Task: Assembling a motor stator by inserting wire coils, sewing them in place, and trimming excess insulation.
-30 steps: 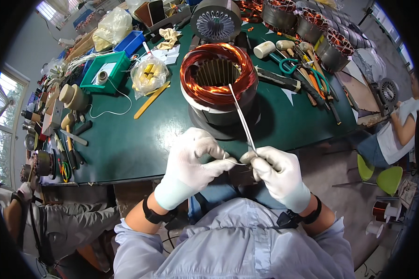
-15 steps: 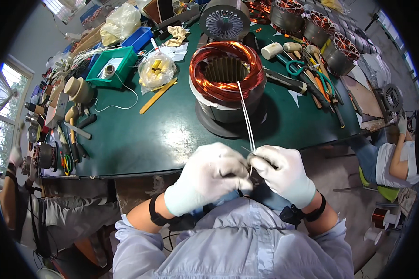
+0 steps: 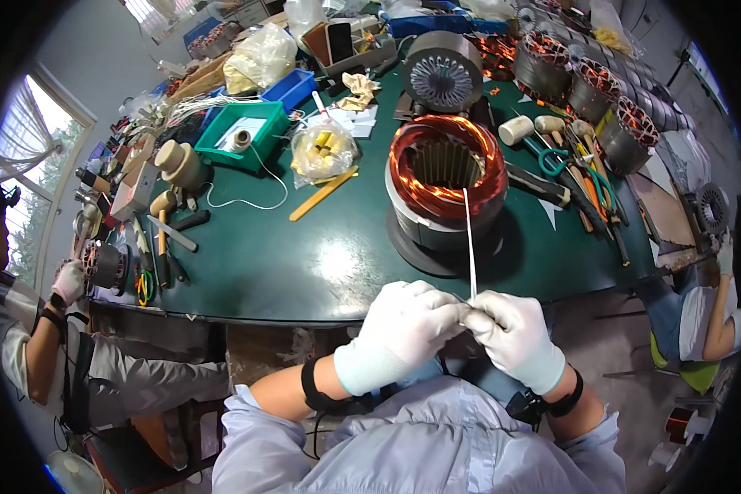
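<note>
A motor stator (image 3: 436,226) stands upright on a dark round base on the green table, a thick ring of copper winding (image 3: 403,193) around its top. From the winding a doubled white cord (image 3: 471,247) runs taut towards me. My right hand (image 3: 517,336), in a white glove, is closed on that cord. A thin dark needle-like piece (image 3: 459,298) sticks out between the hands. My left hand (image 3: 407,333), gloved too, pinches right beside the right fingertips; what it holds is hidden.
Left of the stator lie a yellow strip (image 3: 325,193), a bag of yellow pieces (image 3: 324,152) and a green tray (image 3: 214,148) with a cord spool. Mallets (image 3: 516,130), scissors (image 3: 554,162) and other tools lie to the right. Co-workers sit at both sides.
My left hand has come up against the right fingertips. The two strands of cord have drawn closer together. The whole view has shifted, so the table appears further right and lower.
</note>
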Motion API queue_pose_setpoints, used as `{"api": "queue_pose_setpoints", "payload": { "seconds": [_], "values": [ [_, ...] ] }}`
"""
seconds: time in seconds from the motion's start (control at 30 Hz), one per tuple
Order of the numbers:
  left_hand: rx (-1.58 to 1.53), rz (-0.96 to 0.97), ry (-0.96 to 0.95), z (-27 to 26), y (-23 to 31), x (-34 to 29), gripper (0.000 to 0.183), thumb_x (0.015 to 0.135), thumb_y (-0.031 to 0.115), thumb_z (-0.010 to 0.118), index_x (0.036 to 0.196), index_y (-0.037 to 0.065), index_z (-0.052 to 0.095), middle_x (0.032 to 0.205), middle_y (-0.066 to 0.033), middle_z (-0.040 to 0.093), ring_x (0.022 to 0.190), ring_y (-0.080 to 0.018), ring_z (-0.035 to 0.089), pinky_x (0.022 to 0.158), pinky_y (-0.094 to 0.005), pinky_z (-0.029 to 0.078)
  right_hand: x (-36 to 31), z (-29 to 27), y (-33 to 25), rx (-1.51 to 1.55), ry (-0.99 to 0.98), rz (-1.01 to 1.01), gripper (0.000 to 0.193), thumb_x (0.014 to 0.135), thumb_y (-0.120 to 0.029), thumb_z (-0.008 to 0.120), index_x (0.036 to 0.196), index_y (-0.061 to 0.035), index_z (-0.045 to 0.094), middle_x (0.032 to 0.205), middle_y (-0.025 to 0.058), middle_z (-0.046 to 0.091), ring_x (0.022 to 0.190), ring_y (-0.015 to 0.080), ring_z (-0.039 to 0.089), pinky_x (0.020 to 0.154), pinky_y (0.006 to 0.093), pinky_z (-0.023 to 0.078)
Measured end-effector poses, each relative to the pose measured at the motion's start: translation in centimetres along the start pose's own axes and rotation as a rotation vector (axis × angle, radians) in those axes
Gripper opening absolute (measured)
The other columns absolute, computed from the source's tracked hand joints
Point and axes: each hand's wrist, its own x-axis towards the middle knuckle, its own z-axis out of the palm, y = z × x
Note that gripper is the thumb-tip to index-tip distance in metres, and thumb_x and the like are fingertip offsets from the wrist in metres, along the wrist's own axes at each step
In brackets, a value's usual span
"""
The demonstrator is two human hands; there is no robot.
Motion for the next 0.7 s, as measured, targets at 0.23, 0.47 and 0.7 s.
{"api": "queue_pose_setpoints", "payload": {
  "seconds": [0.23, 0.47, 0.7],
  "values": [
    [-0.457, -0.184, -0.016, -1.0, -1.6, 0.2, 0.025, 0.069, 0.019, 0.091, 0.071, 0.009, 0.068, 0.096, -0.0023, 0.072, 0.093, -0.0223, 0.065, 0.082, -0.0362, 0.052, -1.2, -0.6, 0.9, 0.178, -0.007, 0.294, 0.015, 0.097, -0.015, 0.065, 0.093, -0.0007, 0.069, 0.079, 0.016, 0.066, 0.068, 0.0351, 0.065, 0.061, 0.038, 0.051],
    [-1.101, -0.569, -0.156, -1.5, -0.7, 0.2, 0.03, 0.078, 0.004, 0.089, 0.072, 0.004, 0.06, 0.094, -0.0082, 0.073, 0.09, -0.0134, 0.067, 0.078, -0.0287, 0.052, -0.4, -0.2, 0.3, -0.056, 0.023, 0.008, 0.009, 0.093, -0.01, 0.067, 0.088, -0.0024, 0.068, 0.074, 0.0105, 0.062, 0.063, 0.0306, 0.063, 0.055, 0.0399, 0.05],
    [-1.077, -0.691, 0.308, -5.9, -2.3, 0.5, 0.031, 0.08, 0.002, 0.088, 0.076, 0.004, 0.057, 0.088, -0.0099, 0.07, 0.077, -0.0137, 0.065, 0.066, -0.0276, 0.052, -1.9, -1.1, 2.0, -0.002, 0.111, 0.17, 0.011, 0.089, -0.011, 0.071, 0.084, -0.0013, 0.069, 0.071, 0.0141, 0.064, 0.061, 0.0312, 0.064, 0.054, 0.0369, 0.048]
  ]
}}
